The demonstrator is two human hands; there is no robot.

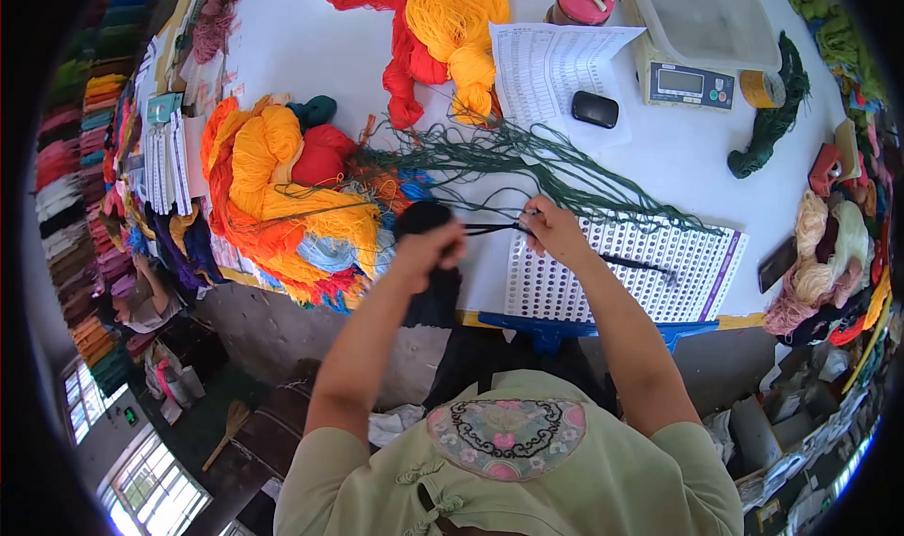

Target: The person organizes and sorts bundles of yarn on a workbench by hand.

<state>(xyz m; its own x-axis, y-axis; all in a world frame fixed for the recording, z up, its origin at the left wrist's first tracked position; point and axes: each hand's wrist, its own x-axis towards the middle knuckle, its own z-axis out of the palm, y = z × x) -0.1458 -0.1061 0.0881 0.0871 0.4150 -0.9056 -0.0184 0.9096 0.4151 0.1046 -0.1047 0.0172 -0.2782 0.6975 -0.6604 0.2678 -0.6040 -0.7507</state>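
Black yarn (485, 227) runs taut between my two hands, above the table's near part. My left hand (431, 252) is closed on the black yarn, beside a dark bundle of it that hangs toward the table edge. Pinched fingers of my right hand (554, 230) hold the other end of the strands. Under my right forearm lies a white card with rows of holes (687, 282), with a short dark tuft on it. Long dark green threads (565, 183) stretch across the table just beyond my hands.
Orange, yellow and red skeins (273, 174) are piled at left, more (457, 28) at the back. A printed sheet (556, 61), black case (595, 110), scale (692, 84), tape roll (763, 90) and green skein (772, 131) lie beyond. Another person (146, 301) is far left.
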